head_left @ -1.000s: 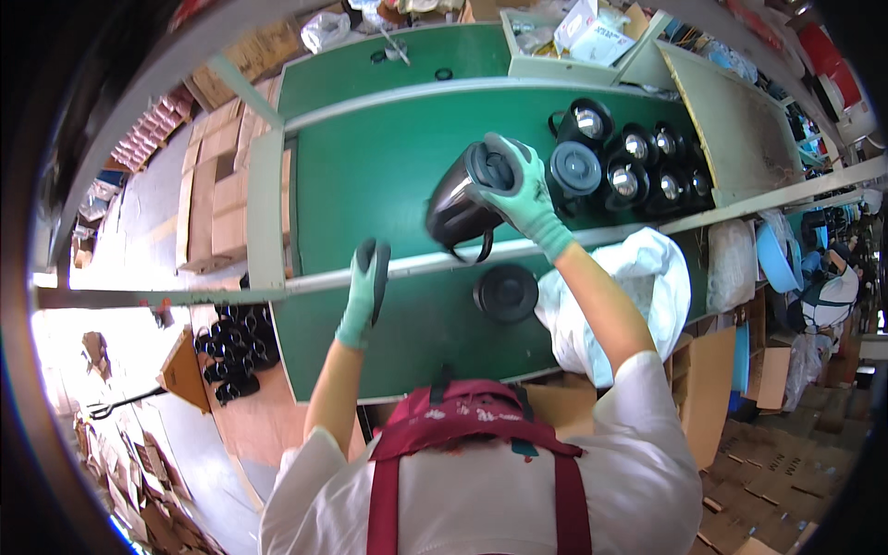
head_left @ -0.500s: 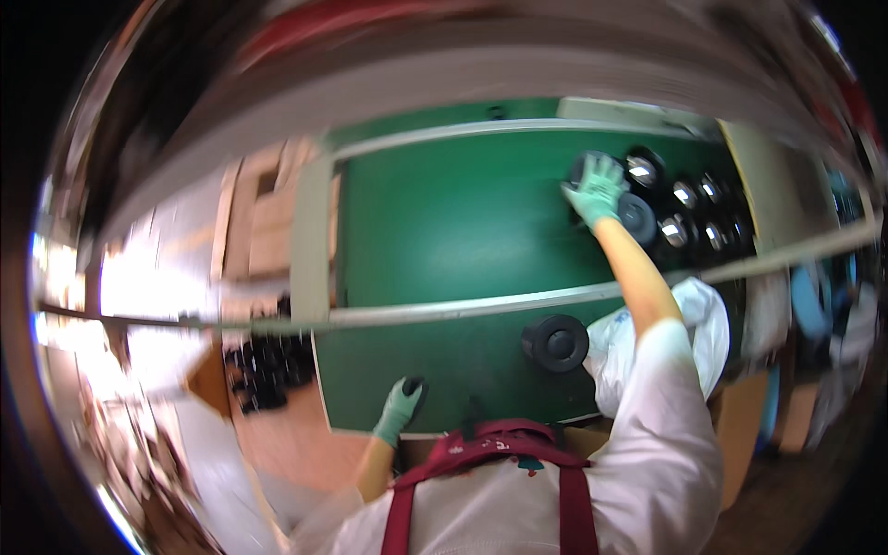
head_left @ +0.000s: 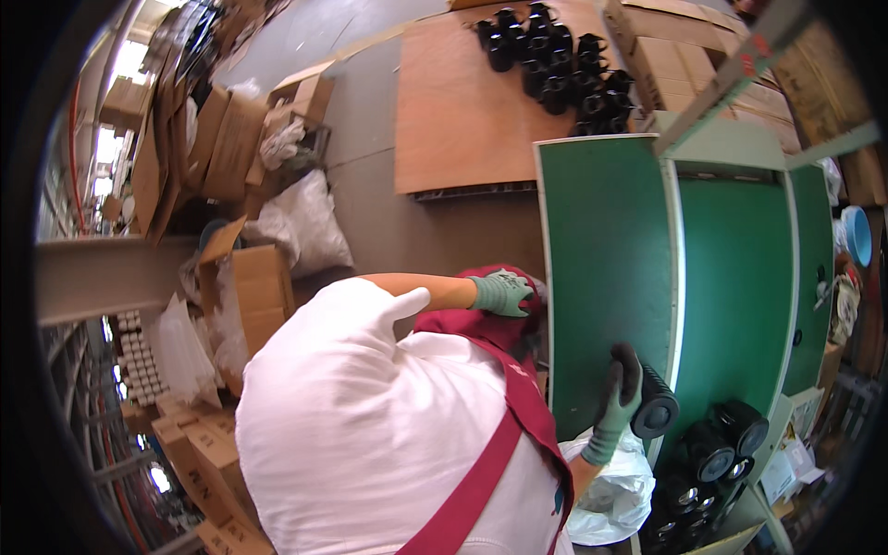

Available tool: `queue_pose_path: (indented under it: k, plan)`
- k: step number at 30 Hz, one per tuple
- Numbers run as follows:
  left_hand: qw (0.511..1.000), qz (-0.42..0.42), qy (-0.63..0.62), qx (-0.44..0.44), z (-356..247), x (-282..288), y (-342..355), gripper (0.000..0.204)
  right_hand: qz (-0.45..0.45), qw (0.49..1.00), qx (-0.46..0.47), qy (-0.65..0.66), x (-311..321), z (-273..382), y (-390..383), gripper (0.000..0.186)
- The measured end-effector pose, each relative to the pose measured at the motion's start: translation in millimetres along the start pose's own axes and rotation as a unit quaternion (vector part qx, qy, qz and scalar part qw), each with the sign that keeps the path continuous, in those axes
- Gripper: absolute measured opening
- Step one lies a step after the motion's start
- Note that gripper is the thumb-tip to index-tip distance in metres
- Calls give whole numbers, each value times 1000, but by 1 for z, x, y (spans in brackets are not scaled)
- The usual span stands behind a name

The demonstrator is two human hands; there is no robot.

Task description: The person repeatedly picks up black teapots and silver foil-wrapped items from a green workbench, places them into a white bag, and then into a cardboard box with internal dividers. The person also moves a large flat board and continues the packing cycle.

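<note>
My left hand (head_left: 504,292), in a pale green glove, is in front of the maroon apron (head_left: 462,324), by the green table's left edge. Its fingers are curled; whatever they hold, if anything, is hidden. Over the near part of the green table (head_left: 601,250), my right hand (head_left: 622,393) has its fingers stretched out. Dark grey shows along those gloved fingers. Just right of it lies a black ribbed cylindrical part (head_left: 656,416) with a round end, very close to the glove. A white plastic bag (head_left: 610,499) sits below the right wrist.
Several black glossy round pieces (head_left: 708,453) crowd the table's lower right. Black handled vessels (head_left: 555,69) stand on a wooden board (head_left: 453,120) at the far side. Cardboard boxes (head_left: 254,287) and a white sack (head_left: 310,227) are at left. A pale metal rail (head_left: 677,277) divides the table.
The view has swung left, bringing the wooden board and boxes into sight. My right hand has drawn back from the round black pieces to beside the ribbed cylinder. My left hand is now by the apron.
</note>
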State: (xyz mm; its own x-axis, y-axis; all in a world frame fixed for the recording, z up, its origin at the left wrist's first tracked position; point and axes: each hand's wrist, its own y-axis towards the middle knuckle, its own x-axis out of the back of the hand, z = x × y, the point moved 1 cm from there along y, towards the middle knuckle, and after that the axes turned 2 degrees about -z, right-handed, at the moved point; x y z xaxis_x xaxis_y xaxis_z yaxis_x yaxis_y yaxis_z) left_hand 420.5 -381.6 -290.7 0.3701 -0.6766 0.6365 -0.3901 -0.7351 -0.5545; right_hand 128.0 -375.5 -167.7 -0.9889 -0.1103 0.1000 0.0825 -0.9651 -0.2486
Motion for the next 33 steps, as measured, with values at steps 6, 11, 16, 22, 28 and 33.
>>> queue_pose_path:
  k: [6, 11, 16, 22, 28, 33]
  plan:
    - [985, -27, -84, 150, 103, 2, -109, 50, 198, 976, -58, -64, -112, -44, 31, 44]
    - [937, -138, -154, 280, 205, 53, -167, 53, 310, 944, -37, -105, -214, -50, 101, 56]
    - [917, -200, -155, 310, 345, 94, -172, 46, 259, 965, -18, -45, -321, -41, 222, 66]
    - [934, -193, -95, 284, 464, 201, -80, 53, 31, 996, 40, -72, -385, -90, 408, 81]
    - [943, -236, -29, 233, 519, 303, 106, 68, -59, 836, 7, -545, -374, -111, 569, 105]
    - [938, -286, 23, 195, 554, 352, 285, 82, -4, 721, -232, -653, -365, -191, 676, 116]
